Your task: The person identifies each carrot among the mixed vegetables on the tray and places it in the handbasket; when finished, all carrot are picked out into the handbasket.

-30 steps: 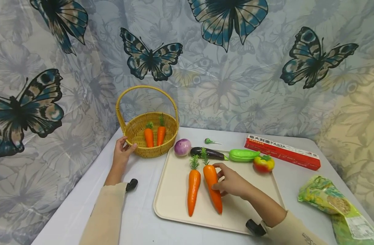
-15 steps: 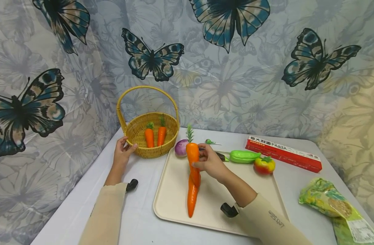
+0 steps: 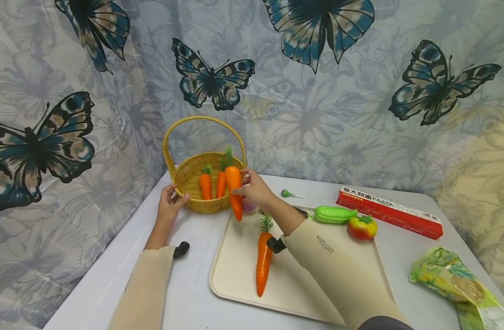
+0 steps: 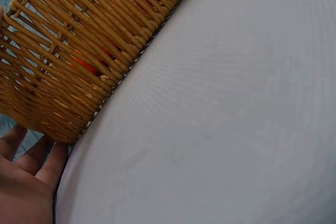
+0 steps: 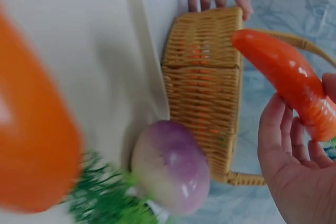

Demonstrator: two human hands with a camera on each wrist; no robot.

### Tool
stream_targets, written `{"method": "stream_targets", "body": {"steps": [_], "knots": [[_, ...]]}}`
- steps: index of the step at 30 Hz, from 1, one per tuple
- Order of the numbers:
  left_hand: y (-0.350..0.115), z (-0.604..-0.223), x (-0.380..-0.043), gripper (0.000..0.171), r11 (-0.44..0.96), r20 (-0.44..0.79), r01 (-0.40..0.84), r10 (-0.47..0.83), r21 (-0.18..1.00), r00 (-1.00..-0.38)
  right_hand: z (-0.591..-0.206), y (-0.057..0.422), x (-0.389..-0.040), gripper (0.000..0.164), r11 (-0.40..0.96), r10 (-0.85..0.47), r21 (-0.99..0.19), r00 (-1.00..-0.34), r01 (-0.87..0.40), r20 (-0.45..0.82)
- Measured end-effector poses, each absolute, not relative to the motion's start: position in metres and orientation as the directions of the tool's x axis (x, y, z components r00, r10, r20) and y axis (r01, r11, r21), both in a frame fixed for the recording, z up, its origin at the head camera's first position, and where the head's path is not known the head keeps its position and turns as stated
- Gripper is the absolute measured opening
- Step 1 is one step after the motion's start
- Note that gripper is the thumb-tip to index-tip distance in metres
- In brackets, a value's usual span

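My right hand grips an orange carrot by its thick upper part, over the right rim of the wicker basket. In the right wrist view the carrot is held up above the basket's rim. Inside the basket lie two more carrots, a left one and a right one. My left hand rests against the basket's near left side; in the left wrist view its fingers touch the woven wall fairly straight. Another carrot lies on the cream tray.
A purple-white round vegetable sits by the basket, and a partly hidden eggplant lies behind my right arm. Beyond are a green vegetable, a red-yellow fruit, a small green-headed item, a red pasta box and a green bag.
My right hand has lifted a carrot off the tray and carried it leftward to the basket's right rim. My left hand stays at the basket. The view has shifted slightly.
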State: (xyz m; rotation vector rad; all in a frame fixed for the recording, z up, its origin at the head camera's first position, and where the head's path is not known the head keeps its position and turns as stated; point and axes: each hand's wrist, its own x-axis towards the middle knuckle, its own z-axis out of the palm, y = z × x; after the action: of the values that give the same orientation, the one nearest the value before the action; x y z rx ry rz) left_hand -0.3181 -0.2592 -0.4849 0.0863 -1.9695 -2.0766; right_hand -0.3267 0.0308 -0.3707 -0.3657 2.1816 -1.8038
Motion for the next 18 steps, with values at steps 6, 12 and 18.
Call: {"method": "stream_targets", "body": {"steps": [6,12,18], "knots": [[-0.26,-0.484,-0.319,0.068,-0.081,0.125,0.146,-0.226,0.986,-0.966,-0.366,0.008,-0.356,0.071,0.144,-0.361,-0.986,-0.924,0.08,-0.128],[-0.261,-0.483,-0.32,0.067,-0.087,0.134,0.156,-0.219,0.984,-0.967,-0.356,-0.009,-0.376,0.071,0.08,-0.337,-0.993,-0.935,0.086,-0.108],[-0.26,-0.486,-0.32,0.071,-0.047,0.132,0.147,-0.236,0.988,-0.963,-0.365,-0.026,-0.389,0.07,0.102,-0.276,-0.995,-0.96,0.022,-0.049]]}}
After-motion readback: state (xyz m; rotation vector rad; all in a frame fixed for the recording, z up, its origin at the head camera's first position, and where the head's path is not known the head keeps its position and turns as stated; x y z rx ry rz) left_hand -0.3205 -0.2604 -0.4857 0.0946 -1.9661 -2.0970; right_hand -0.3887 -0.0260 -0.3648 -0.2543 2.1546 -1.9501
